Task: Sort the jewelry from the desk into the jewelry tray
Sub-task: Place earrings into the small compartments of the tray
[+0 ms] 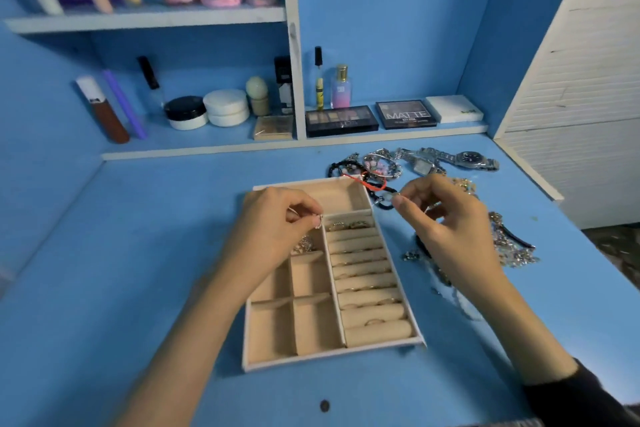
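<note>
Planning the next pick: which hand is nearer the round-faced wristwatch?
Right. The right hand is in front of the wristwatch; the left hand is over the tray, farther left.

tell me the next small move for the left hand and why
Probably lower the small silver piece pinched by the left hand into the tray. It hangs over the divider by the ring rolls, where rings already sit; if it is a ring, tuck it into a slot there.

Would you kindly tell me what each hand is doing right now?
Left hand pinches a small silver piece over the tray.
Right hand pinches a tiny pale item, unidentifiable.
</note>
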The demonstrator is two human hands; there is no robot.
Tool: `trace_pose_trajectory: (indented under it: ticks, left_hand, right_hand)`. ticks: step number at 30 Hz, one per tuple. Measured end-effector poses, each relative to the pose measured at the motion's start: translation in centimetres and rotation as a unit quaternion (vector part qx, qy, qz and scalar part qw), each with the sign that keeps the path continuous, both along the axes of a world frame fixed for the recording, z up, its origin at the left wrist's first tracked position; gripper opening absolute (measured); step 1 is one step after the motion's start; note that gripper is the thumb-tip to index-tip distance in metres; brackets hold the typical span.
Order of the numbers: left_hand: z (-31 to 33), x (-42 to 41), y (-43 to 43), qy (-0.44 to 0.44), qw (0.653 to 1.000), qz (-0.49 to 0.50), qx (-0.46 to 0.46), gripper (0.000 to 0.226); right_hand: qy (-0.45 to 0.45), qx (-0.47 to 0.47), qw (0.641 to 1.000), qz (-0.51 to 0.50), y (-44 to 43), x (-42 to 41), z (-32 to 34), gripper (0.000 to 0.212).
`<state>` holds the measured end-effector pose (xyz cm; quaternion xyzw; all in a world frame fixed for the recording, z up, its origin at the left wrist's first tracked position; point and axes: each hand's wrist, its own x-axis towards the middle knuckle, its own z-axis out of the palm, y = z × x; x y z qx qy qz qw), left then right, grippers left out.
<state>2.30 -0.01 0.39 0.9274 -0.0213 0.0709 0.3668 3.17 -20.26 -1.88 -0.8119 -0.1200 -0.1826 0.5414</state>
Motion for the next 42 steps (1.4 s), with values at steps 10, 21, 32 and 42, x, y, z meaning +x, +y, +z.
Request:
trace_pose_trajectory:
  ticks: [10, 21, 32, 42]
  left_hand:
    - [-0.9, 0.0, 0.5, 0.003, 0.997, -0.008, 0.078, 0.014]
    - [-2.4, 0.1, 3.0, -0.126, 0.986, 0.093, -0.06, 0.015]
    - [-3.5, 0.3, 4.2, -0.155, 0.973, 0.11, -0.132, 0.017]
    - [-3.4, 0.2, 4.2, -0.161, 0.974, 0.099, -0.122, 0.017]
  right_hand:
    - [0.003, -0.027, 0.999, 0.044, 2.7, -0.2, 0.8, 0.012]
    - [0.0, -0.13, 0.989, 0.073, 5.2, 0.4, 1.9, 0.008]
    - [0.01, -0.376, 0.921, 0.104, 8.6, 1.1, 1.3, 0.01]
    - [-0.021, -0.408, 0.911, 0.056, 8.5, 1.5, 0.6, 0.015]
